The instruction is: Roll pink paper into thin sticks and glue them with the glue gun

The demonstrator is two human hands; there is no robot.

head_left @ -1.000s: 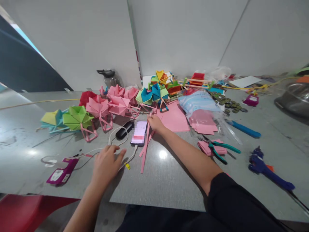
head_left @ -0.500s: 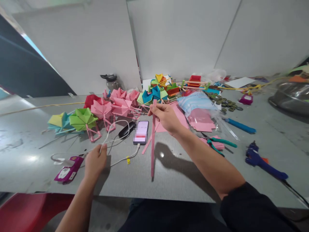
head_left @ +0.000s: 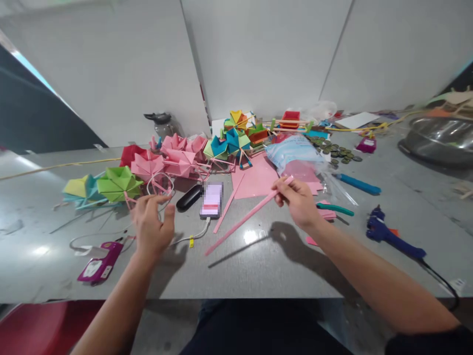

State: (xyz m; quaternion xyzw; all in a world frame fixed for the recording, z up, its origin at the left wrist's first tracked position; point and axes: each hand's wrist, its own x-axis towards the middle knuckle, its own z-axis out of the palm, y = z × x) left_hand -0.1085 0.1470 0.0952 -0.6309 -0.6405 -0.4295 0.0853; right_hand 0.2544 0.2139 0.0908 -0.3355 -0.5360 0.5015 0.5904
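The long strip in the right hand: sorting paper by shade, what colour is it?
Pink. The strip held by the right hand shows best in the head view.

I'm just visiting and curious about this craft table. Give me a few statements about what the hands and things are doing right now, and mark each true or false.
1. The right hand grips a long pink paper stick. True.
2. The left hand holds the teal pliers. False: they lie on the table, and the left hand is open above a white cable.
3. The phone lies flat on the table. True.
4. The blue glue gun is in the right hand. False: it lies on the table.
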